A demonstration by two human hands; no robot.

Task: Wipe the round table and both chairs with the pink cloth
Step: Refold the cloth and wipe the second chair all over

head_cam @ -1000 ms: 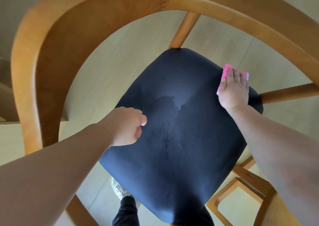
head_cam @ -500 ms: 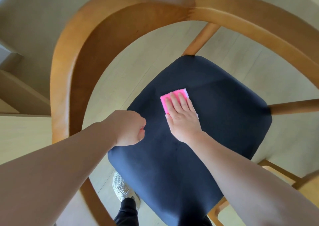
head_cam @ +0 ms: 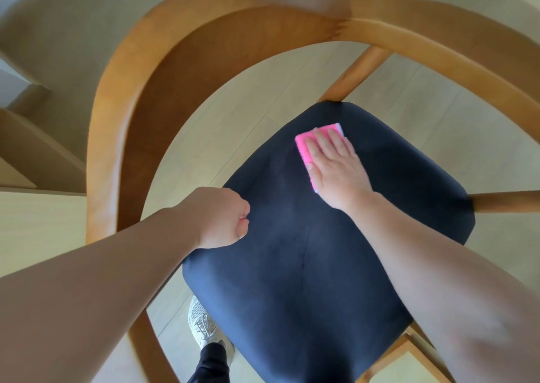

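Cloth: pink cloth (head_cam: 306, 149), folded into a small pad with a pale edge, lies flat on the far half of the dark blue seat cushion (head_cam: 306, 265), toward its back corner.
Right hand: right hand (head_cam: 339, 172) lies palm down on top of the cloth, fingers straight and close together, pressing it onto the cushion; nothing is curled round it.
Cloth relative to the hand: the pad sits under the fingers and palm; its pink left edge and far corner stick out beyond the fingertips (head_cam: 320, 132) and past the thumb side, and a thin pale strip shows beside the heel of the hand.
Left hand: left hand (head_cam: 219, 219) is curled into a fist with nothing in it, above the left edge of the cushion, well apart from the cloth; whether it touches the seat cannot be told.
Chair: wooden chair (head_cam: 122, 137) with a curved bentwood backrest arching over the seat from left to right; a round wooden post (head_cam: 353, 75) meets the cushion at its far corner, and another wooden rail (head_cam: 505, 201) comes in at the right.
Floor: pale wood-look floor (head_cam: 228, 125) shows through the backrest opening.
Person: a light mesh sneaker (head_cam: 204, 324) and a dark trouser leg (head_cam: 213, 362) stand beside the near left edge of the seat.
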